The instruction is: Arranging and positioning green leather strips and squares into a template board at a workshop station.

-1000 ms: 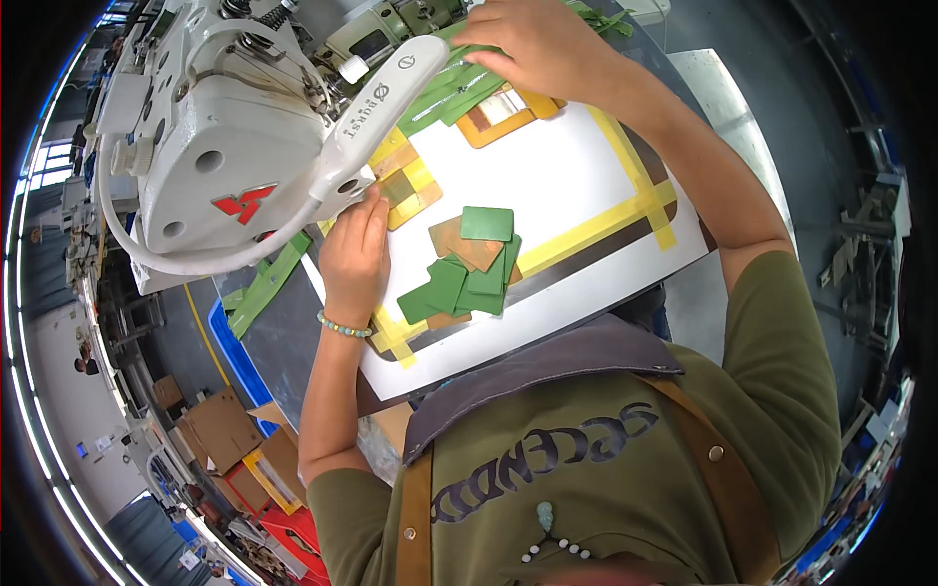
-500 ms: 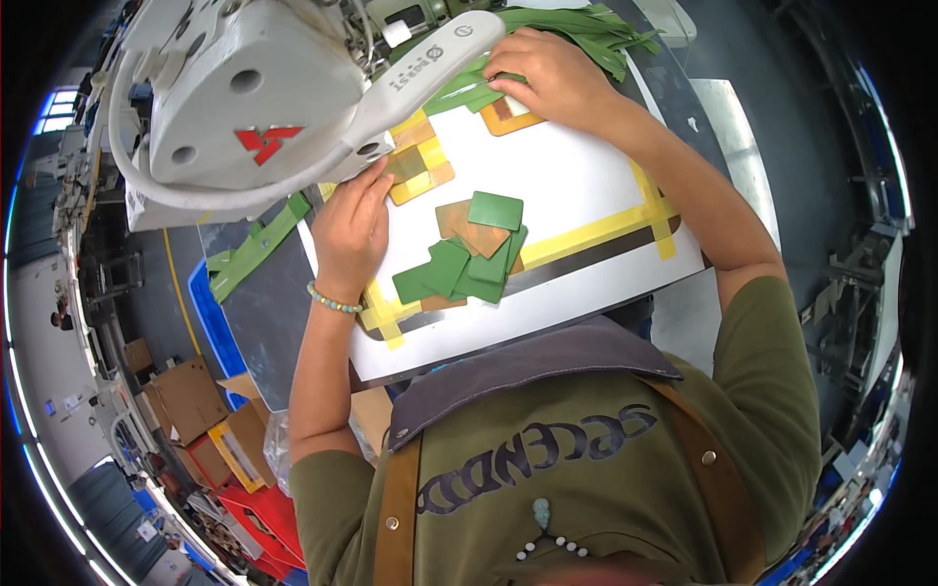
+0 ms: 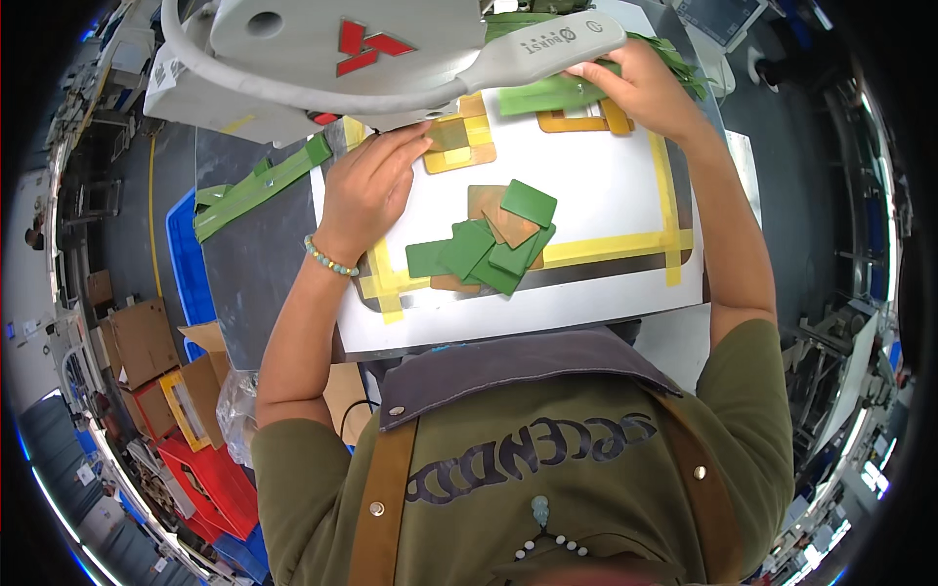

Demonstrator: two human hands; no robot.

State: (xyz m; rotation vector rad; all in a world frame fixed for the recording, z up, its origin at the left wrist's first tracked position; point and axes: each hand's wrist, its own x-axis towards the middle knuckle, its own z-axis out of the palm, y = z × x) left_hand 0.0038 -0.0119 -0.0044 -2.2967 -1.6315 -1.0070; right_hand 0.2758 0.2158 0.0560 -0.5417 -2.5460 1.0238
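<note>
My left hand (image 3: 374,188) lies flat on the white work board (image 3: 606,205), fingertips touching a yellow-taped square template (image 3: 459,144) under the arm of a grey sewing machine (image 3: 332,54). My right hand (image 3: 640,88) presses a green fabric strip (image 3: 547,96) against a tan frame template (image 3: 581,122) at the board's far edge. A loose pile of green and brown square pieces (image 3: 489,242) lies in the middle of the board, between my arms.
Long green strips (image 3: 259,186) rest on the dark table left of the board. More green strips (image 3: 674,61) lie beyond my right hand. A blue bin (image 3: 186,264), cardboard boxes (image 3: 137,342) and red crates (image 3: 210,479) stand on the floor at left.
The view has tilted so the machine sits higher in frame. My right hand slid right along the far edge with the green strip. My left hand stayed by the yellow template.
</note>
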